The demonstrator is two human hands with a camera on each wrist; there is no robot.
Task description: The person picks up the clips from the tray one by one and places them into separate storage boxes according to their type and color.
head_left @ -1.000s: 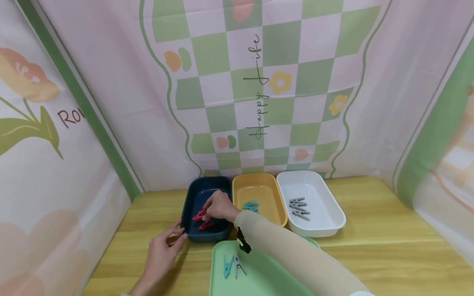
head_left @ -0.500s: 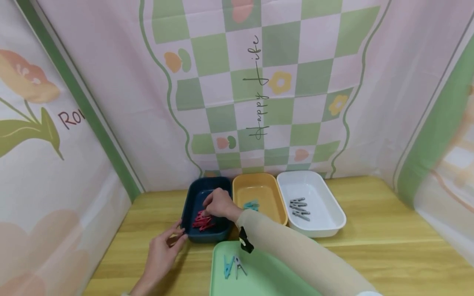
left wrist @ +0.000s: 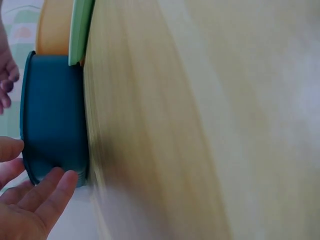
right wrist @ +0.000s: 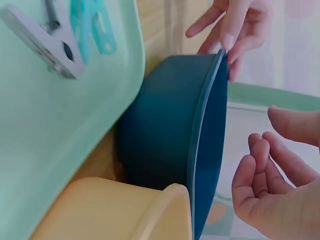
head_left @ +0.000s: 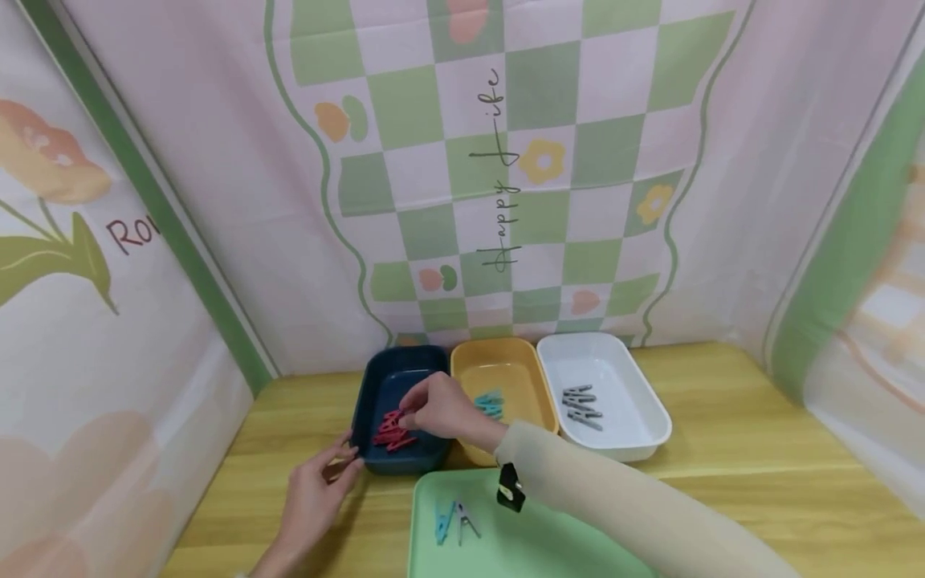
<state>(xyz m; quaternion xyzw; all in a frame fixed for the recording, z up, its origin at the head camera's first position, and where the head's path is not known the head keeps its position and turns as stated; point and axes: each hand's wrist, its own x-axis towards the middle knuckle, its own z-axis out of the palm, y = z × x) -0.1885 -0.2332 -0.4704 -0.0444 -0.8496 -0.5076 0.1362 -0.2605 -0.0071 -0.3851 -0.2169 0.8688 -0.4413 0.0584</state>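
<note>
My right hand (head_left: 441, 409) hovers over the dark blue bin (head_left: 406, 463). In the right wrist view its thumb stands apart from the loosely bent fingers (right wrist: 245, 185), with nothing between them. Below it, several red clothespins (head_left: 393, 440) lie in a heap on the bin's floor. At the bin's near left corner, my left hand (head_left: 312, 491) holds the rim, thumb and fingers to either side of the corner. The left wrist view shows its fingertips (left wrist: 64, 181) against the bin's outer wall.
A yellow bin (head_left: 499, 354) with teal clothespins (head_left: 489, 404) and a white bin (head_left: 636, 451) with grey clothespins (head_left: 580, 405) stand alongside. In front, a green tray (head_left: 432, 559) bears one teal clothespin (head_left: 443, 526) and one grey clothespin (head_left: 465, 522). Printed curtain (head_left: 542, 96) hangs behind.
A second ago my right hand held a red clothespin low in the blue bin. That clothespin now lies with the others, and the hand has drawn slightly right. The left hand stays put.
</note>
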